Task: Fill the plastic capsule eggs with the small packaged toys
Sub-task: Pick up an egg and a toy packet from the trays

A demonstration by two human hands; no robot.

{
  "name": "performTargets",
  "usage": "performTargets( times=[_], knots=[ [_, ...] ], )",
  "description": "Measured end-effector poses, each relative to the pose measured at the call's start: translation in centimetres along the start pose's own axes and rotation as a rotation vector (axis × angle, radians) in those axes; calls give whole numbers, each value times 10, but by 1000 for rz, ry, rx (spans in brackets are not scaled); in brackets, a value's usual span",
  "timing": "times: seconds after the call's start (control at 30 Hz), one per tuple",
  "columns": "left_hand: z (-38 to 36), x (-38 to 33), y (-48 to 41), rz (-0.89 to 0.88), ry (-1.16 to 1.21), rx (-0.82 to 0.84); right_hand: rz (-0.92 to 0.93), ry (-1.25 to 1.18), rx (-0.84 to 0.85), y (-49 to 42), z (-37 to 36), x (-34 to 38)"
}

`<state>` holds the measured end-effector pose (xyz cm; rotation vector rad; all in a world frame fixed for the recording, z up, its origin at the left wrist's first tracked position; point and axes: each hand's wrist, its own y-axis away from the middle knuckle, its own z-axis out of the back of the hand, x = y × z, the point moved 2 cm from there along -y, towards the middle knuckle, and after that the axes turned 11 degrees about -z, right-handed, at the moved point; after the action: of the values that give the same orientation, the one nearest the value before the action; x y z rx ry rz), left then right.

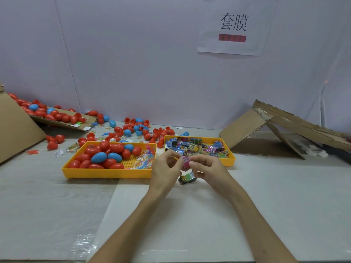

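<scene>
My left hand (167,168) and my right hand (207,168) meet in front of the two yellow trays, both pinching a small pink packaged toy (185,161). A green packaged toy (187,177) hangs just below, under my right hand's fingers. The left yellow tray (106,172) holds red and blue capsule eggs (103,155) and small clear toy packets (144,161). The right yellow tray (230,158) is full of colourful packaged toys (197,147).
Many loose red and blue eggs (133,130) lie behind the trays and spill from a cardboard box (62,120) at the far left. A folded cardboard box (281,128) sits at the right. A white wall with a paper sign (233,25) closes the back.
</scene>
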<state>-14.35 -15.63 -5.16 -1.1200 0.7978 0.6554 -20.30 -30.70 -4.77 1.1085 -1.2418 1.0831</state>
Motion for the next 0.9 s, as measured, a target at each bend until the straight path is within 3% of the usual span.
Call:
performTargets(
  times=[0.3, 0.47, 0.57, 0.63, 0.77, 0.9],
  knots=[
    [1, 0, 2, -124, -162, 1, 5, -19, -24, 2, 2, 2],
    [7, -4, -5, -69, 52, -5, -25, -132, 18, 2, 5, 2],
    [14, -6, -7, -102, 52, -94, -35, -169, 72, 3, 3, 3],
    [23, -4, -13, -139, -90, -115, -42, -152, 61, 4, 3, 4],
    [47, 10, -38, -43, -307, 45, -74, -109, -1, 5, 5, 8],
    [75, 23, -61, -11, -663, 9, -79, -116, -21, 6, 5, 10]
  ],
)
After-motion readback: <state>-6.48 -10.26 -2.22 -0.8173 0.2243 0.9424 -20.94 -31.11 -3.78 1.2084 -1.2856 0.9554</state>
